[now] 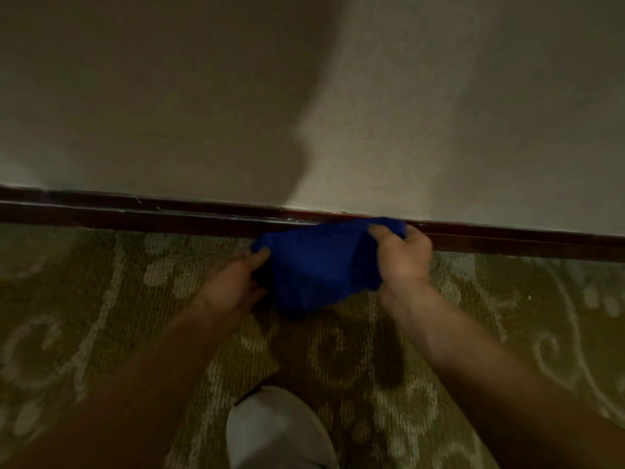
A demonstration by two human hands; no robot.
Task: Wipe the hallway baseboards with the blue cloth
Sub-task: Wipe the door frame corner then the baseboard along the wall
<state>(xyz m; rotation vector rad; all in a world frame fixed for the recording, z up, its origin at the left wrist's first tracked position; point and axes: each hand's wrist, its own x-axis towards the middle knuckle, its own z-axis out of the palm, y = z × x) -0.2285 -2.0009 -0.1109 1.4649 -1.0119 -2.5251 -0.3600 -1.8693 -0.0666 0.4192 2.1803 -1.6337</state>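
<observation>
Hallway baseboard is met by the blue cloth.
Cloth is pinched by left hand and right hand; steady pressure along the edge is advised.

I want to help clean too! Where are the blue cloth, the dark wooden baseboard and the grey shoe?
bright blue cloth [318,265], head view, middle of the fabric
dark wooden baseboard [135,214], head view, bare front face
light grey shoe [277,431], head view, top

We see a deep-blue terry cloth bunched and sagging. Its top edge overlaps the dark reddish-brown wooden baseboard along the wall's foot.
</observation>
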